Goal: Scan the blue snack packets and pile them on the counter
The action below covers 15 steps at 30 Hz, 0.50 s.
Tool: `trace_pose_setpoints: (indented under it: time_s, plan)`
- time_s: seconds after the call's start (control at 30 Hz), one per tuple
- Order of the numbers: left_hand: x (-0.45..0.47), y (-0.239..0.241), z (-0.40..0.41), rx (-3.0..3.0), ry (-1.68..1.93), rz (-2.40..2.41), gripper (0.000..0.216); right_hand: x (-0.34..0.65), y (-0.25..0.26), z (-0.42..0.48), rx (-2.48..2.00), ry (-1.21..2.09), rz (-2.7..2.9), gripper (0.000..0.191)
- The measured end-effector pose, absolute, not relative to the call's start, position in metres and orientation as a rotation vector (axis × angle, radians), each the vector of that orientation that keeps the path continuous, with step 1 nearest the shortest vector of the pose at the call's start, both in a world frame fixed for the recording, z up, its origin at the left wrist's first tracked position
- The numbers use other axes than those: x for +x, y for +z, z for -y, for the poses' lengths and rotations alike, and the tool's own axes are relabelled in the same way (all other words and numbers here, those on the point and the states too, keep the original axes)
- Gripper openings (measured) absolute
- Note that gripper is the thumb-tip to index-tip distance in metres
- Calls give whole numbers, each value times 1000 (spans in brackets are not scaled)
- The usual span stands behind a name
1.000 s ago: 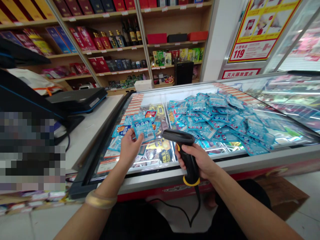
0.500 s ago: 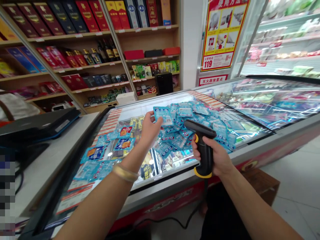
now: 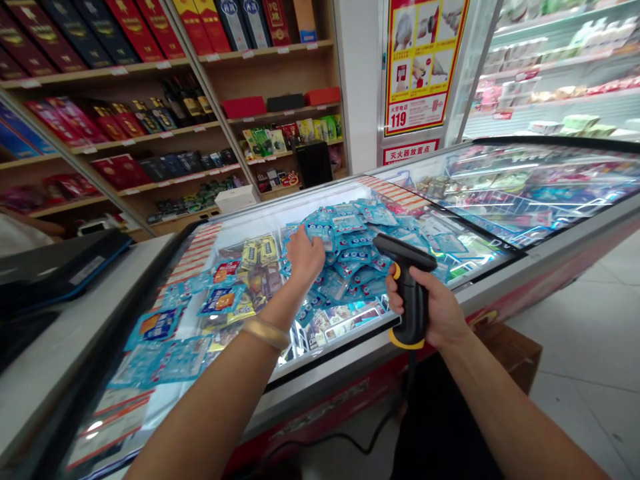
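Observation:
My left hand (image 3: 306, 257), with a gold bangle on its wrist, is at the left edge of a heap of small blue plastic snack packets (image 3: 353, 257). Its fingers are closed on one blue packet (image 3: 321, 233), partly hidden behind them. In my right hand (image 3: 443, 310) is a black barcode scanner (image 3: 413, 293) with yellow trim, held upright by its handle. The scanner's head points left over the front of the heap. Further left, several packets lie apart on the glass, among them a dark blue one (image 3: 221, 300) and a red one (image 3: 226, 271).
The packets rest on a glass-topped chest freezer (image 3: 345, 360) with goods inside. At left is a counter (image 3: 60, 353) bearing a black device (image 3: 60, 267). Shelves of boxes (image 3: 150, 140) stand behind. The scanner's cable (image 3: 345, 437) hangs down; a brown carton (image 3: 510, 353) is at lower right.
My view has swung to the right. The left hand has lowered from holding a packet up, label toward me, to the heap's edge. The right hand still holds the scanner much the same way.

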<state>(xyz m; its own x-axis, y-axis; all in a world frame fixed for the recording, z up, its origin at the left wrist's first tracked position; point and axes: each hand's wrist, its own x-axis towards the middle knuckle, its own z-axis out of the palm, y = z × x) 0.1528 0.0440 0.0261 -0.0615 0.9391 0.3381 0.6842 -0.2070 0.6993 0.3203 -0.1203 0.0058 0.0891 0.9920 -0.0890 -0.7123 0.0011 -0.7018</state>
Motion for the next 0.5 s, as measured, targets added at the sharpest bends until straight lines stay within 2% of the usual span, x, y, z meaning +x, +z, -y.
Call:
trace_pose_setpoints:
  time_s: [0.2, 0.3, 0.5]
  plan:
    - [155, 34, -37, 1924, 994, -1768, 47, 314, 4, 120, -707, 1433, 538, 31]
    - [145, 31, -38, 1874, 1041, -1702, 45, 311, 6, 120, -719, 1433, 557, 31]
    - [93, 22, -25, 1918, 1220, -1538, 57, 293, 12, 120, -722, 1475, 603, 30]
